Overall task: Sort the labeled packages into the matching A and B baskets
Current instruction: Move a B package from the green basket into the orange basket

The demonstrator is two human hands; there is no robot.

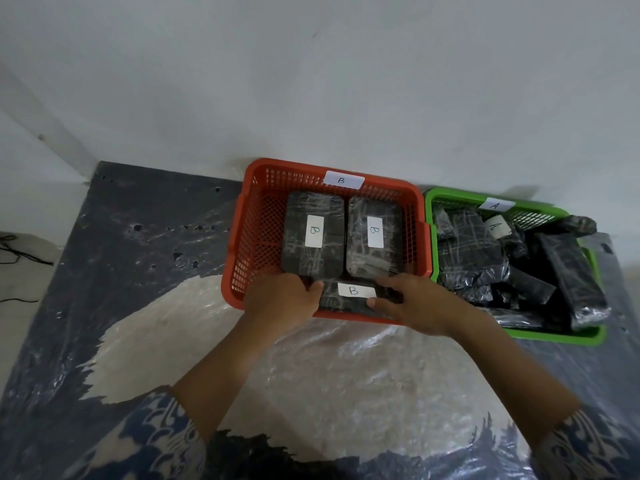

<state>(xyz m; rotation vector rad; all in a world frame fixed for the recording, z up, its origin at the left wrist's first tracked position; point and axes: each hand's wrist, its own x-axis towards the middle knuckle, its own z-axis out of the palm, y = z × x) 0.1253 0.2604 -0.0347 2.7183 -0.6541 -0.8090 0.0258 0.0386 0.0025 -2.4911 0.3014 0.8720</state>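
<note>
The left hand (282, 296) grips the left end of a B-labelled package (349, 297), fingers curled over it, easing it crosswise into the orange B basket (239, 237) in front of two B packages (313, 233), probably because that gap remains. The right hand (412, 301) pinches its right end. The green A basket (554, 336) sits rightmost, heaped.

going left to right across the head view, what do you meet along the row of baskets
Dark mat → orange basket marked B → left B package → right B package → green basket marked A, piled with dark packages.
</note>
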